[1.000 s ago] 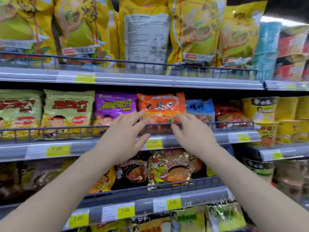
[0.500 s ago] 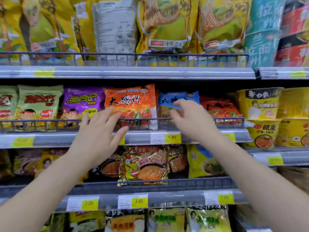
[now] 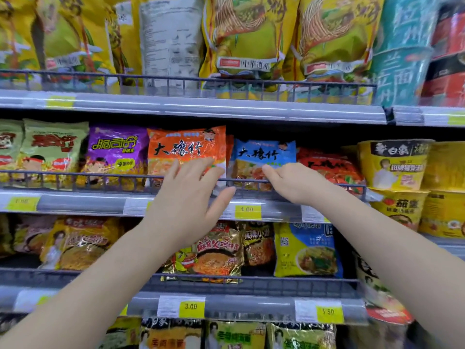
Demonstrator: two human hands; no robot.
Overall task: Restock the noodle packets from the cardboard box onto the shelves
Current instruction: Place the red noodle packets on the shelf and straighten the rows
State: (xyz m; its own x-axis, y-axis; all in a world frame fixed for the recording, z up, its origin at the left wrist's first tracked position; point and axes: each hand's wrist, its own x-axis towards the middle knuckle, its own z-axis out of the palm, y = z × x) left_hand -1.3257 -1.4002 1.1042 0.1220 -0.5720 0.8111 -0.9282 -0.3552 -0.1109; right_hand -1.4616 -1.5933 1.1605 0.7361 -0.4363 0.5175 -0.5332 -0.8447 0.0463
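A: What's the left hand (image 3: 187, 197) doing?
B: Fingers spread, flat against the orange noodle packet (image 3: 186, 149) on the middle shelf (image 3: 83, 202), gripping nothing.
A: The right hand (image 3: 297, 183)?
B: Fingers curled at the blue noodle packet (image 3: 264, 157); grip unclear

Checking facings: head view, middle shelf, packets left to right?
Green packet → purple packet → orange packet, left hand in front → blue packet, right hand at it → red packet → yellow cups.
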